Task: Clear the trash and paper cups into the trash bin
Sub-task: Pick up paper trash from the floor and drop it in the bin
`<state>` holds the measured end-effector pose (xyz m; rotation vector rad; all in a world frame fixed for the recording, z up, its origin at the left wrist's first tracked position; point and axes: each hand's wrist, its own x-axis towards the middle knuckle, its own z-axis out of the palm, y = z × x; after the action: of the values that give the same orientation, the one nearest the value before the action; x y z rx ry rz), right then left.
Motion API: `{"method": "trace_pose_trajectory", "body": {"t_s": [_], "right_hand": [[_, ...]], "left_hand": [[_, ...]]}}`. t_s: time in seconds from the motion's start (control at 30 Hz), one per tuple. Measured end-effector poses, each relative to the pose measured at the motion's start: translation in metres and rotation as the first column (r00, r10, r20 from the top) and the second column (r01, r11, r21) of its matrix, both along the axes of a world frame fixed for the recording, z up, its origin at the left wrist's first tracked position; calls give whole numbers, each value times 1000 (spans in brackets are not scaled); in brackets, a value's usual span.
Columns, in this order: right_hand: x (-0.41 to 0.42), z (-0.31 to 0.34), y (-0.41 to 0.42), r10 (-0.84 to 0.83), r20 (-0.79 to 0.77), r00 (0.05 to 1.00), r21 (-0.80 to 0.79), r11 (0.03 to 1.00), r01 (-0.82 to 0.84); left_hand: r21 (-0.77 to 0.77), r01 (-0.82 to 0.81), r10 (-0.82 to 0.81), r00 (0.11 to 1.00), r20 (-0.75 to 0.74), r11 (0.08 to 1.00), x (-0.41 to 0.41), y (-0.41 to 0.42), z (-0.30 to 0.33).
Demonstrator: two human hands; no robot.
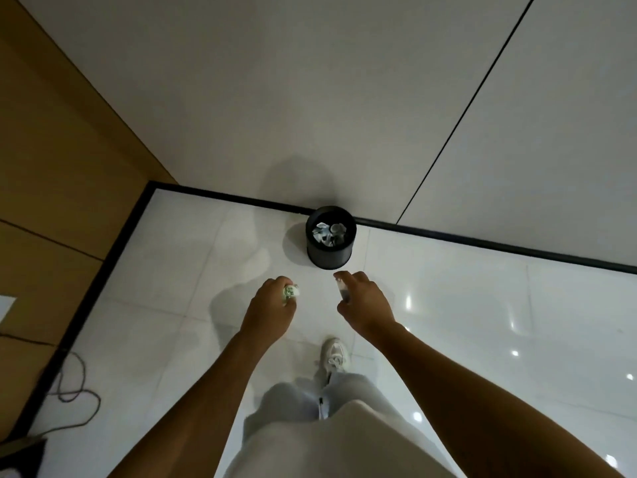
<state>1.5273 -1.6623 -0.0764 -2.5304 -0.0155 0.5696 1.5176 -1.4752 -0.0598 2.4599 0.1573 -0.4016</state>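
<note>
A small black round trash bin stands on the white tiled floor against the wall's dark baseboard, with crumpled paper inside it. My left hand is stretched out short of the bin and grips a crumpled white-and-green paper piece. My right hand, level with it and a little right, pinches a thin greyish scrap between thumb and fingers. Both hands are nearer to me than the bin and higher than its rim.
A wood-panelled wall runs along the left, a white wall behind the bin. A grey cable loops on the floor at lower left. My white shoe and light trousers are below the hands.
</note>
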Motion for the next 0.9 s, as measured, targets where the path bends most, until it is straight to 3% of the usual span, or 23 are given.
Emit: {"method": "trace_pose_trajectory", "body": {"t_s": [0.23,0.57,0.9], "right_hand": [[85,-13,7,-63,-82,995,-20,998,61],[205,-61,50,-281,-129,951,-9,959,282],[322,-167,56,-340,-133,931,-14,940,342]], "left_hand": [[-22,9,-10,997,-82,1000,101,10,-11],[-13,175,-175,975,-140,984,253,55,-57],[-17,249,-248,954,-169,968,338,49,-147]]}}
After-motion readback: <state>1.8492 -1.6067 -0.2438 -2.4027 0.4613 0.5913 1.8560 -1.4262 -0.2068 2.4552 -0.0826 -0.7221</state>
